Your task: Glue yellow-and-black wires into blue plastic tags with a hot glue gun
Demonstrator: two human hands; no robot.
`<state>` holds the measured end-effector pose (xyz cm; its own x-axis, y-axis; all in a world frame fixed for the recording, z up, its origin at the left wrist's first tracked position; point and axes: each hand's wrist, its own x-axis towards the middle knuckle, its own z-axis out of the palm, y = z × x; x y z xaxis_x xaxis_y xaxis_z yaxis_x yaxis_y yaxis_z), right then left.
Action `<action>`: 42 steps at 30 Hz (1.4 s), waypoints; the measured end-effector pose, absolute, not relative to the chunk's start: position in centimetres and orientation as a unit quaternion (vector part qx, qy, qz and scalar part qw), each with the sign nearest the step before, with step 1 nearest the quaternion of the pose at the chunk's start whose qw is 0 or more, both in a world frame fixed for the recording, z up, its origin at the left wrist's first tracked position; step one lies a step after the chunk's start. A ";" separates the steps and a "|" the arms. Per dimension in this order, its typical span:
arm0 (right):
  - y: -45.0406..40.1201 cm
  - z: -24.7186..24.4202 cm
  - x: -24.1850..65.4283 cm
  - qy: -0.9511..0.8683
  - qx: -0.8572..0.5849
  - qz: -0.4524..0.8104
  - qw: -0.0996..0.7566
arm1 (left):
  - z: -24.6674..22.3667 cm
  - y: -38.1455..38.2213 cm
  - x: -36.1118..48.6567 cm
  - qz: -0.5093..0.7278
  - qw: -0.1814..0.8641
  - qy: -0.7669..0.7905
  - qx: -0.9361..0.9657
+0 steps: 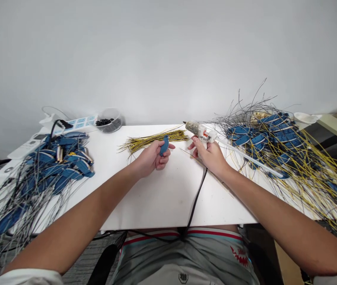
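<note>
Blue plastic tag (164, 145) clamped in left grip (152, 158), glue gun (200, 132) in right grip (209, 156).

The white worktop (159, 198) carries a loose bundle of yellow-and-black wires (153, 141) near its middle, and a black cable (198, 194) runs down over its front edge. On the left lies a heap of blue tags (58, 164) trailing dark wires; on the right, a bigger heap (271, 144) tangled with yellow wires. At the back left sits a clear bowl (109, 120) of small black pieces, though they're hard to make out from here.
</note>
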<state>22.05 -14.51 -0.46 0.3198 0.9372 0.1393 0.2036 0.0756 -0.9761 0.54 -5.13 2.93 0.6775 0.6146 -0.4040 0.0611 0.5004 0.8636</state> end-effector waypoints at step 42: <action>-15.3 -0.6 21.9 -0.564 -0.577 0.404 0.429 | 2.9 -5.2 0.4 0.135 0.769 0.363 0.509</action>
